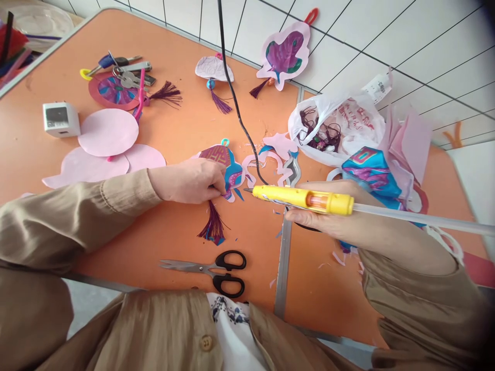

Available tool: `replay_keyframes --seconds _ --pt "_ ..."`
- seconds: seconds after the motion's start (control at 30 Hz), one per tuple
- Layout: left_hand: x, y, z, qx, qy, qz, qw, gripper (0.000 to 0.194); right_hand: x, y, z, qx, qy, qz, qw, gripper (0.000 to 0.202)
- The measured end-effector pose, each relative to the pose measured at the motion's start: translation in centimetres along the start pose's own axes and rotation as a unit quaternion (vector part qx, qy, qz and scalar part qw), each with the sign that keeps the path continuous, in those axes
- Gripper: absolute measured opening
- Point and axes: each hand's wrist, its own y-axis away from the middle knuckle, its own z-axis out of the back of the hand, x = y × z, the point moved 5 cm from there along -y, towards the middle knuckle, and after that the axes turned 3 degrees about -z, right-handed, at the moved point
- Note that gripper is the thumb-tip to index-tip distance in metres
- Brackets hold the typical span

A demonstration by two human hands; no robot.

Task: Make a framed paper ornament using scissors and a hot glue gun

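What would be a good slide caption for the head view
Left hand holding a tasselled ornament, right hand gripping a yellow glue gun, scissors lying on the orange table.

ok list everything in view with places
wall: one, white, back
table: one, orange, middle
dish: one, clear, top left
keys: several, mixed, back left
round charm: one, red, beneath keys
charger: one, white, left
cutouts: several, pink, left
small charm: one, pale, back
wall charm: one, purple, against wall
cable: one, black, hanging centre
bag: one, white, back right
sheets: several, pink, right
printed item: one, blue, right
scraps: many, pink, centre
scissors: one, black-handled, front
middle charm: one, blue and purple, centre
glue gun: one, yellow, centre
left hand: one, brown sleeve, on middle charm
right hand: one, brown sleeve, round glue gun
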Motion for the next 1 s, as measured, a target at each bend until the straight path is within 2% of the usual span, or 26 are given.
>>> replay_keyframes --seconds 0.07,0.2,0.37,0.5,0.57,0.67,0.83,1.0 --pt "-0.6 0.1 -0.4 0.019 -0.021 -0.024 0.999 0.025 0.2 0.1 0.2 -0.01 -0.009 -0.001 1.0 0.041" --pt "-0.8 0.3 -0.2 0.016 -0.02 -0.031 0.999 0.024 0.4 0.1 0.6 -0.037 -0.036 -0.001 0.999 0.041" --pt "0.3 -0.1 1.2 0.015 0.051 0.051 0.997 0.026 0.4 -0.2 0.9 -0.021 -0.05 0.002 0.999 0.033" --pt "0.2 -1.4 2.0 -0.014 -0.031 0.117 0.993 0.019 0.0 -0.4 1.3 -0.028 -0.032 0.017 0.999 0.033" --pt "0.0 -2.1 1.7 -0.02 -0.097 0.158 0.982 0.021 -0.2 -0.4 1.5 -0.046 -0.026 0.02 0.998 0.035" --pt "-0.2 -3.1 0.9 -0.011 -0.15 0.161 0.975 0.024 -0.4 -0.3 1.6 -0.051 -0.022 0.013 0.998 0.032" --pt "0.8 -3.4 0.0 0.003 -0.097 0.157 0.983 0.023 -0.1 -0.5 1.3 -0.034 -0.004 0.047 0.998 0.029" --pt "1.2 -3.1 0.1 -0.005 -0.067 0.156 0.985 0.027 -0.3 -1.3 1.0 -0.039 0.032 0.091 0.995 0.038"
